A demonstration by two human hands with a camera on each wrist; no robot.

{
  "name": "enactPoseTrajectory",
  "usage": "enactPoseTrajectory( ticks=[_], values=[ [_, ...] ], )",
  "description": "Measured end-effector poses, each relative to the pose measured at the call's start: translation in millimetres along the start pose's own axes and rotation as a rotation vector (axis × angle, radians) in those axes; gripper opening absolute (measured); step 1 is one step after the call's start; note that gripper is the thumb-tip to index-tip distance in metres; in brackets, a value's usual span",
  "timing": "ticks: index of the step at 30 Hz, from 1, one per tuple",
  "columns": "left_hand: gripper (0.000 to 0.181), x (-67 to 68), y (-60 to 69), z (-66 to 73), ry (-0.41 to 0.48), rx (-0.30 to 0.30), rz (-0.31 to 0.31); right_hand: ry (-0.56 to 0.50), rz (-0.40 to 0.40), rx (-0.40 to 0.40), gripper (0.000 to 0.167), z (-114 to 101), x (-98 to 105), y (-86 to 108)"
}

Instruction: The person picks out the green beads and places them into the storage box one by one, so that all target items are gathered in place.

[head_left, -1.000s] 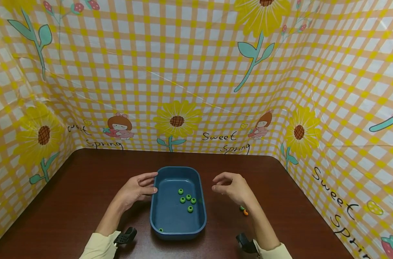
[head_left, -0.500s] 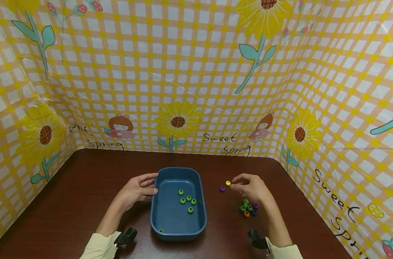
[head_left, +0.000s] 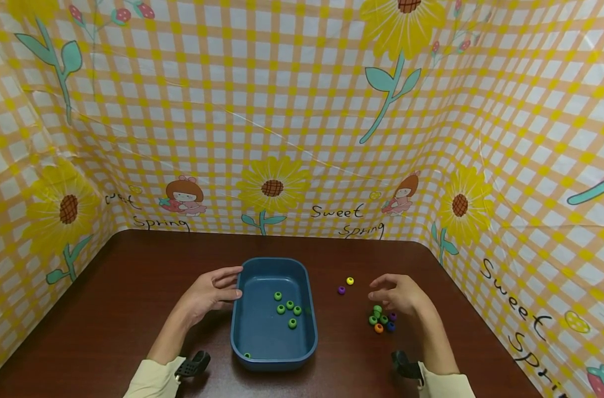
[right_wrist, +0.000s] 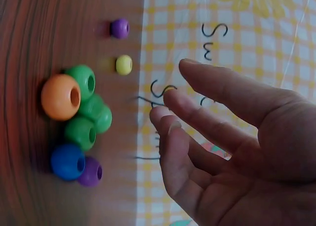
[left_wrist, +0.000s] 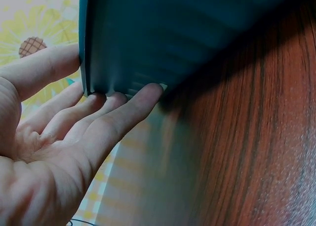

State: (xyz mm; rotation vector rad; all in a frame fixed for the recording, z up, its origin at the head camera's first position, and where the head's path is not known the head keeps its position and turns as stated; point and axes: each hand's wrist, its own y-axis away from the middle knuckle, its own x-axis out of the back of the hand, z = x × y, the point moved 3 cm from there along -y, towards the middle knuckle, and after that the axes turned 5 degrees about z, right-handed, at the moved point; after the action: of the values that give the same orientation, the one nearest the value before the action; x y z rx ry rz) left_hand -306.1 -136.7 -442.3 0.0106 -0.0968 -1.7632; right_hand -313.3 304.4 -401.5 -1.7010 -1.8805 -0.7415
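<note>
A blue tray (head_left: 274, 347) holds several green beads (head_left: 289, 305). The left hand (head_left: 211, 296) lies along its left side, thumb on the rim and fingers against the outer wall; in the left wrist view the fingers (left_wrist: 131, 107) touch that wall, none curled round it. Over the table, just behind a cluster of beads, the right hand (head_left: 401, 296) hovers with relaxed, slightly bent fingers and nothing between them. That cluster has green beads (right_wrist: 80, 133), an orange bead (right_wrist: 60, 97), a blue bead (right_wrist: 68, 161) and a purple bead (right_wrist: 90, 171).
A yellow bead (head_left: 350, 281) and another purple bead (head_left: 341, 290) lie between the tray and the right hand on the dark wooden table (head_left: 172, 251). A checked, flower-printed cloth (head_left: 292, 127) stands round the table's back and sides.
From beside the tray, the right hand has moved right, past the yellow bead, to behind the cluster. The yellow and loose purple beads, unseen at first, now show. The left hand stays put.
</note>
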Motion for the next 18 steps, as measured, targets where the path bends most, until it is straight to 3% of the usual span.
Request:
enactPoseTrajectory(
  ticks=[8, 18],
  values=[
    [0.063, 0.2, -1.1, -1.8, -0.036, 0.019, 0.034, -0.026, -0.045, -0.047, 0.034, 15.5, 2.4, -0.7],
    [0.062, -0.1, -2.2, -3.8, -0.040, 0.020, 0.050, 0.002, -0.046, -0.104, 0.029, 28.9, -2.5, -4.2]
  ],
)
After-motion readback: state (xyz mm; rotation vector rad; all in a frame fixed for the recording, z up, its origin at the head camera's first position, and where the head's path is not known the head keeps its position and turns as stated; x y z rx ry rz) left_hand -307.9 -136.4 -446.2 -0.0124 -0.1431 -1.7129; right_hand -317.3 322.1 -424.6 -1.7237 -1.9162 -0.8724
